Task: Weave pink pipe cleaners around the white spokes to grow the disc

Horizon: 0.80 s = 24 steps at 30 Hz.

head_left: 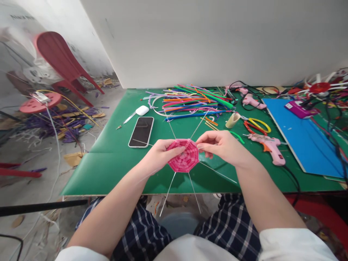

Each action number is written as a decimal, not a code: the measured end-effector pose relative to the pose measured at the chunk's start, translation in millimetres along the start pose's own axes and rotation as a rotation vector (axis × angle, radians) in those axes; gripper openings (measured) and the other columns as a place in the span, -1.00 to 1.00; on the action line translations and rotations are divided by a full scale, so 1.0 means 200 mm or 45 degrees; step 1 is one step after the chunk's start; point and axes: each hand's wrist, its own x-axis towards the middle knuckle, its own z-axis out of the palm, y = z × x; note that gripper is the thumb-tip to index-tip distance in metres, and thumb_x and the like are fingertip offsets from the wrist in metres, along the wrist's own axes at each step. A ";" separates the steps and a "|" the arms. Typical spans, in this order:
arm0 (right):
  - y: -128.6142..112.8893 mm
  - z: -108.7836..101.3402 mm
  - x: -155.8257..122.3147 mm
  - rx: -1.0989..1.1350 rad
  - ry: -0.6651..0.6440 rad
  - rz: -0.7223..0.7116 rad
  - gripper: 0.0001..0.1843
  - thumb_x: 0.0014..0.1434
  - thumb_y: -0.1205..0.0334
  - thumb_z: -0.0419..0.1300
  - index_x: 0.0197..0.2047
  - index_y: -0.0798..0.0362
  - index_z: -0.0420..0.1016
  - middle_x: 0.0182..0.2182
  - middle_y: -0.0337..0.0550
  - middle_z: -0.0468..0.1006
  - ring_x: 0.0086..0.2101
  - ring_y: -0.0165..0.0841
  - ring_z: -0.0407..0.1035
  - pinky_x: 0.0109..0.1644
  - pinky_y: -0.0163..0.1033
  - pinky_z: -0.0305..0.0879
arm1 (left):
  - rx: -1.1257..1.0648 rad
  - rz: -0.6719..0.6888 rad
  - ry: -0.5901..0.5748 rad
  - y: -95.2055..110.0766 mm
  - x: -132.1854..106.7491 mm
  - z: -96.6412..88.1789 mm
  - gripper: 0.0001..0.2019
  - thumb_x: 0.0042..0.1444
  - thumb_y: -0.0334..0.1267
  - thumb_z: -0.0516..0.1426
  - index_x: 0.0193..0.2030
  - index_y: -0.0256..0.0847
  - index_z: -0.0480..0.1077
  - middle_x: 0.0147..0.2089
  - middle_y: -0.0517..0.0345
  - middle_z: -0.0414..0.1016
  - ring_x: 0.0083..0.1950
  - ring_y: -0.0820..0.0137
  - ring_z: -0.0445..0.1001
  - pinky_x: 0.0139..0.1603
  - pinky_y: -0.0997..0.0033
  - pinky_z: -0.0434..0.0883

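Observation:
A pink disc woven from pipe cleaners, roughly eight-sided, is held up over the front of the green table. Thin pale wire spokes stick out from its edge on all sides. My left hand grips the disc at its left, thumb on the front face and fingers behind. At the right edge my right hand pinches with thumb and forefinger by one spoke; the strand between the fingertips is partly hidden. Beyond the disc lies a pile of coloured pipe cleaners.
Left on the green table are a phone and a white earbud case. To the right lie pliers, a pink glue gun with its cord, a tape roll and a blue board. A red chair stands left.

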 end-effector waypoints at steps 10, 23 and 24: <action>0.02 0.04 0.02 0.141 0.090 -0.031 -0.83 -0.01 0.20 0.24 -0.37 0.14 0.50 -0.54 -0.21 0.49 -0.61 -0.52 0.31 -0.54 -0.39 0.28 | -0.066 0.051 0.199 -0.03 0.02 -0.01 -0.69 -0.02 -0.13 0.20 -0.15 -0.24 0.50 -0.32 0.13 0.56 -0.39 0.42 0.47 -0.37 0.49 0.39; 0.05 -0.02 0.03 -0.008 -0.034 -0.126 -0.76 0.00 0.18 0.25 -0.23 0.07 0.55 -0.35 -0.15 0.56 -0.37 -0.37 0.42 -0.29 -0.26 0.36 | -0.270 -0.076 0.157 -0.03 0.02 0.00 -0.68 -0.04 -0.14 0.23 -0.16 -0.27 0.50 -0.34 0.08 0.57 -0.43 0.44 0.47 -0.42 0.51 0.38; 0.05 -0.01 0.03 -0.034 -0.015 -0.139 -0.75 -0.02 0.16 0.27 -0.24 0.06 0.55 -0.36 -0.15 0.56 -0.37 -0.36 0.43 -0.29 -0.25 0.36 | -0.271 -0.086 0.145 -0.02 0.02 0.00 -0.67 -0.03 -0.13 0.22 -0.15 -0.27 0.50 -0.33 0.07 0.57 -0.43 0.44 0.48 -0.43 0.51 0.38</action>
